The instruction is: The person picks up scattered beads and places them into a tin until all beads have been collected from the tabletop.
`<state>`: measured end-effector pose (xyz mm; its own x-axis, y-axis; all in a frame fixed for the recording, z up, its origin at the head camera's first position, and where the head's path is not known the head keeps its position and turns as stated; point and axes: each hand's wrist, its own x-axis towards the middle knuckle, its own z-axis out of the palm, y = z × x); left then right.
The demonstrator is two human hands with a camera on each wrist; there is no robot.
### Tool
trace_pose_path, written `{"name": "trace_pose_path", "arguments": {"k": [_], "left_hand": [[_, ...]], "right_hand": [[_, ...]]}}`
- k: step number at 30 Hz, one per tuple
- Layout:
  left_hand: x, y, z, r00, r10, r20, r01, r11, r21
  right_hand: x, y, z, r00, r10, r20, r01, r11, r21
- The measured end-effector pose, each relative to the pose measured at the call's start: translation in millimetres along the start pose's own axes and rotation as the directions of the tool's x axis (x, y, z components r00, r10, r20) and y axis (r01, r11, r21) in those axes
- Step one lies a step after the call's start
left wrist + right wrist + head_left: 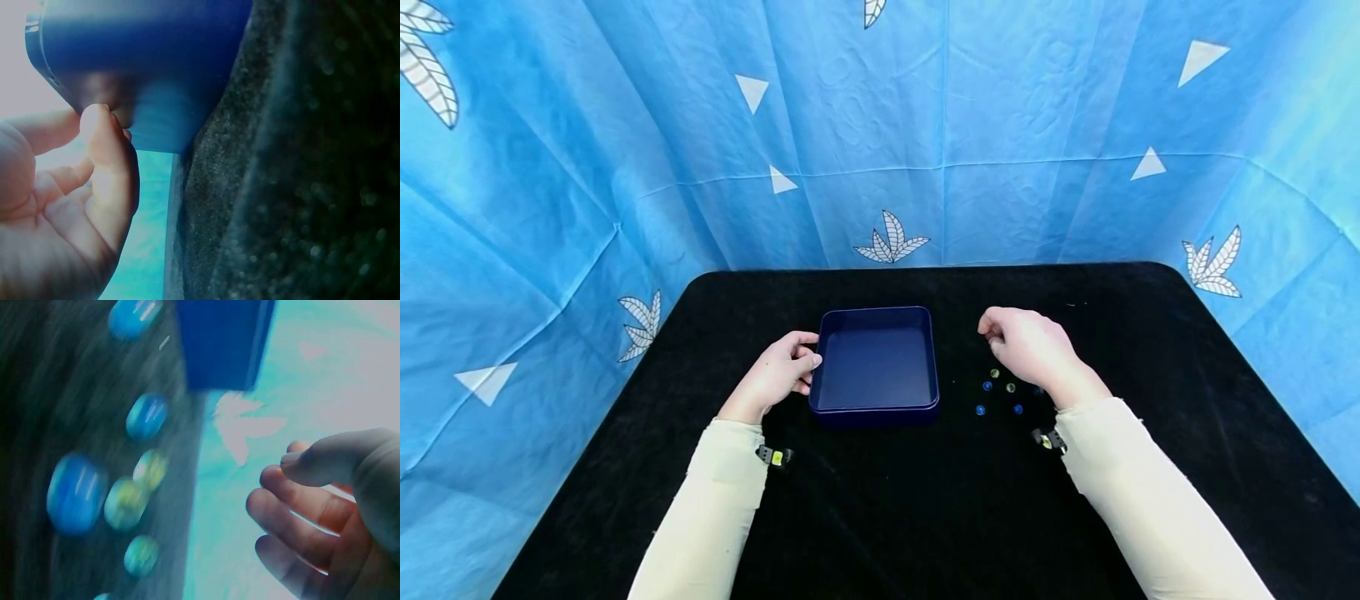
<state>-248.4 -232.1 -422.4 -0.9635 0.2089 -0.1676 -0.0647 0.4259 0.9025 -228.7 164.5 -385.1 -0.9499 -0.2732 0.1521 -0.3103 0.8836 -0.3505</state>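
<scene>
A dark blue square tray [874, 367] lies at mid-table, its visible floor bare. Beside it, my left hand [778, 371] touches the outside of its left wall with thumb and fingertips; the left wrist view has these fingers [97, 134] at the wall's edge. Over on the right, my right hand [1030, 346] hovers above the table, fingers loosely bent. Nothing shows between its thumb and fingers [275, 512] in the right wrist view. Several small glass marbles lie below and left of that hand, including a blue marble [981, 410] and a yellow-green marble [995, 373].
Black cloth covers the table [850, 517]. A blue curtain [880, 108] with leaf and triangle prints hangs behind and around it. The loose marbles sit between the tray's right side and my right forearm [1150, 500].
</scene>
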Motion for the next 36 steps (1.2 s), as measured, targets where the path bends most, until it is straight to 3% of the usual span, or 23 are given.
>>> {"name": "trace_pose_path", "arguments": {"k": [8, 20, 36], "left_hand": [[0.8, -1.7, 1.9, 1.000, 0.013, -0.007, -0.013, 1.000, 0.012], [0.2, -1.5, 3.5, 1.000, -0.018, 0.004, 0.018, 1.000, -0.015], [0.9, -1.4, 2.6, 1.000, -0.016, 0.011, 0.016, 1.000, -0.016]], "right_hand": [[-7, -41, 8, 0.989, -0.110, -0.102, 0.116, 0.991, 0.059], [-19, -72, 19, 0.950, -0.269, -0.156, 0.288, 0.951, 0.116], [-15, -59, 18, 0.972, -0.206, -0.109, 0.216, 0.972, 0.088]]}}
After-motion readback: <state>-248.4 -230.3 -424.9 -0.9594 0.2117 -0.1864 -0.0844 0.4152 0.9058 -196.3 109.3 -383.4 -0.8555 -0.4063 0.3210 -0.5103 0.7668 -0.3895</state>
